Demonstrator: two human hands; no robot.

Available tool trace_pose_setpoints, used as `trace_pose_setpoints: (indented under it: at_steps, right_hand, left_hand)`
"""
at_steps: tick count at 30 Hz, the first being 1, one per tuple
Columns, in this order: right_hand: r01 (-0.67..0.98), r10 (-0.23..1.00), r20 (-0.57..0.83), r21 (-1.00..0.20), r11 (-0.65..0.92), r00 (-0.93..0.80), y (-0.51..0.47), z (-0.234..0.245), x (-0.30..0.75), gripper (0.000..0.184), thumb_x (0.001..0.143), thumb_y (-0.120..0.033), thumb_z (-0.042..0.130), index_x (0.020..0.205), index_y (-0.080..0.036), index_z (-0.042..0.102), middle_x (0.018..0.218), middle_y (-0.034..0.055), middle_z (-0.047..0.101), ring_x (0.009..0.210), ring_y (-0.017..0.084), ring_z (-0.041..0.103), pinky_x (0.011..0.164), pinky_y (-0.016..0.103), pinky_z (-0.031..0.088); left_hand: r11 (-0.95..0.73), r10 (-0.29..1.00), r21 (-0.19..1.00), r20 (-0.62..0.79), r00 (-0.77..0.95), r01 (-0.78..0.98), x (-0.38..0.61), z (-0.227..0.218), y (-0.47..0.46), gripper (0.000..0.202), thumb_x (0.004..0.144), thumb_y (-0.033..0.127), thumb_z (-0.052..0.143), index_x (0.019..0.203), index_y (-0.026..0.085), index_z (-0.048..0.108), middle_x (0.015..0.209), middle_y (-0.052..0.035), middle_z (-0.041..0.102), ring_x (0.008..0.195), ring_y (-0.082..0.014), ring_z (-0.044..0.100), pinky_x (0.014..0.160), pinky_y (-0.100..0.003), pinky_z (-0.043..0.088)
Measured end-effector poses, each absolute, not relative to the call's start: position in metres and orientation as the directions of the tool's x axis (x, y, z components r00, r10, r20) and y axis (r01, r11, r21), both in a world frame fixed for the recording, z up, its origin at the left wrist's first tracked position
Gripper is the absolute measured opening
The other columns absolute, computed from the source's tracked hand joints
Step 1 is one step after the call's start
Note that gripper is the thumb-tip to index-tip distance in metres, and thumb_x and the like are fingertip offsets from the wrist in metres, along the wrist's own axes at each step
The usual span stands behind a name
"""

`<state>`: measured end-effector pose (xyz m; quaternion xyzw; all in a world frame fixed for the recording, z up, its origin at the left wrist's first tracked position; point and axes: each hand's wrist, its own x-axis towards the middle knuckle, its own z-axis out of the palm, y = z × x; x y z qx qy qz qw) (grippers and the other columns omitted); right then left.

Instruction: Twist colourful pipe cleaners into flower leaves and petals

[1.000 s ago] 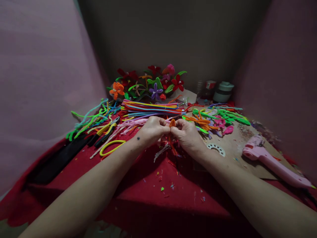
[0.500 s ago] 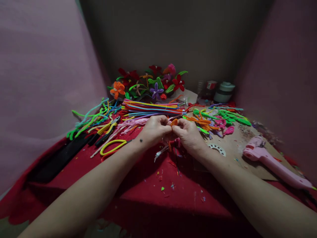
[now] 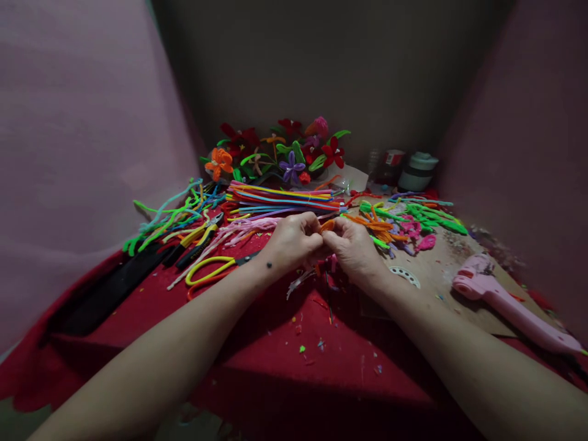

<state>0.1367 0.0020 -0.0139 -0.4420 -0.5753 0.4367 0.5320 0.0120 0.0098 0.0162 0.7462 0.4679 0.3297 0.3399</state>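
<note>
Over the middle of the red cloth, my left hand (image 3: 296,243) and my right hand (image 3: 354,248) meet fingertip to fingertip. Both are closed in a pinch on one orange pipe cleaner (image 3: 327,226), which shows as a small bent piece between them; the rest of it is hidden by the fingers. Below the hands lie white-tipped strands (image 3: 299,283) and a small pink piece, partly covered. Behind the hands is a bundle of straight coloured pipe cleaners (image 3: 280,199). Just left of my left wrist rest scissors with yellow and orange handles (image 3: 211,269).
Pliers (image 3: 202,236) and loose green pipe cleaners (image 3: 168,220) lie at left. Pipe-cleaner flowers (image 3: 290,166) stand at the back. At right, a cardboard sheet (image 3: 436,269) bears bent orange, green and pink pieces, a white ring (image 3: 405,275) and a pink glue gun (image 3: 500,300). A lidded jar (image 3: 418,171) stands behind.
My hands stay together, with the fingers shifted slightly around the orange pipe cleaner. Its lower end, seen hanging under the hands before, is now hidden. My left wrist has moved slightly right.
</note>
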Motion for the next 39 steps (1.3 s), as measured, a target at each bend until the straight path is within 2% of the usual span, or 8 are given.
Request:
trace_pose_setpoints:
  at_steps: [3,8,12,23,25,30,33,39]
  right_hand:
    - [0.070,0.977,0.207,-0.975,0.210,-0.043,0.003,-0.013,0.137,0.009,0.065,-0.018,0.048,0.073,-0.017,0.052,0.057,-0.0035,0.053,0.046,0.011,0.051,0.045,0.023,0.043]
    - [0.012,0.984,0.174,-0.985,0.174,-0.039,0.005,-0.013,0.138,0.010,0.062,-0.015,0.047,0.071,-0.018,0.051,0.056,-0.0044,0.053,0.047,0.010,0.051,0.046,0.022,0.043]
    - [0.082,0.973,0.231,-0.969,0.232,-0.024,0.006,-0.013,0.138,0.006,0.063,-0.014,0.048,0.068,-0.017,0.051,0.056,-0.0045,0.051,0.048,0.008,0.047,0.045,0.019,0.039]
    - [0.025,0.980,0.190,-0.981,0.192,-0.052,0.005,-0.016,0.135,0.008,0.069,-0.019,0.049,0.076,-0.018,0.051,0.055,-0.0039,0.055,0.042,0.011,0.054,0.042,0.024,0.047]
    - [0.029,0.979,0.198,-0.980,0.199,-0.051,0.005,-0.017,0.135,0.007,0.068,-0.019,0.050,0.075,-0.018,0.051,0.054,-0.0038,0.055,0.042,0.011,0.053,0.041,0.024,0.047]
    - [0.017,0.983,0.171,-0.985,0.173,-0.066,0.006,-0.017,0.137,0.007,0.066,-0.015,0.048,0.072,-0.018,0.049,0.055,-0.0038,0.054,0.043,0.011,0.053,0.041,0.023,0.046]
    - [-0.005,0.987,0.147,-0.989,0.147,-0.070,0.006,-0.016,0.137,0.008,0.065,-0.014,0.048,0.073,-0.018,0.049,0.053,-0.0050,0.052,0.041,0.010,0.051,0.041,0.023,0.046]
    - [-0.047,0.991,0.108,-0.993,0.104,-0.076,0.004,-0.011,0.134,0.008,0.066,-0.014,0.048,0.073,-0.018,0.049,0.052,-0.0053,0.053,0.040,0.010,0.051,0.042,0.024,0.048]
  left_hand:
    - [-0.231,0.933,0.872,0.073,0.353,0.432,0.012,0.014,0.011,0.007,0.068,0.011,0.045,0.071,0.016,0.049,0.054,0.0036,0.054,0.043,-0.0109,0.052,0.045,-0.022,0.039]
    - [-0.594,0.787,0.439,0.490,0.374,0.674,0.010,0.003,0.015,0.006,0.069,0.012,0.049,0.067,0.016,0.053,0.059,0.0005,0.056,0.053,-0.0112,0.051,0.053,-0.023,0.035]
    - [-0.569,0.789,0.326,0.473,0.391,0.755,0.012,0.000,0.015,0.007,0.070,0.012,0.047,0.070,0.016,0.053,0.060,-0.0016,0.058,0.054,-0.0124,0.050,0.050,-0.023,0.033]
    - [-0.287,0.921,0.767,0.058,0.384,0.574,0.009,0.015,0.013,0.007,0.074,0.019,0.046,0.068,0.017,0.049,0.045,0.0031,0.054,0.036,-0.0106,0.050,0.038,-0.019,0.034]
    - [-0.280,0.924,0.759,0.047,0.380,0.587,0.010,0.015,0.012,0.007,0.075,0.019,0.044,0.069,0.017,0.049,0.044,0.0034,0.052,0.036,-0.0107,0.050,0.038,-0.019,0.033]
    - [-0.482,0.873,0.513,0.355,0.336,0.710,0.012,0.011,0.012,0.006,0.068,0.013,0.048,0.063,0.016,0.052,0.053,0.0017,0.053,0.047,-0.0097,0.049,0.046,-0.020,0.033]
    - [-0.501,0.855,0.471,0.401,0.330,0.726,0.012,0.009,0.013,0.007,0.067,0.012,0.048,0.063,0.016,0.051,0.054,0.0014,0.053,0.050,-0.0104,0.049,0.048,-0.021,0.033]
    - [-0.264,0.956,0.721,0.109,0.272,0.641,0.013,0.013,0.011,0.006,0.067,0.013,0.046,0.068,0.019,0.047,0.045,0.0040,0.053,0.035,-0.0123,0.051,0.036,-0.020,0.034]
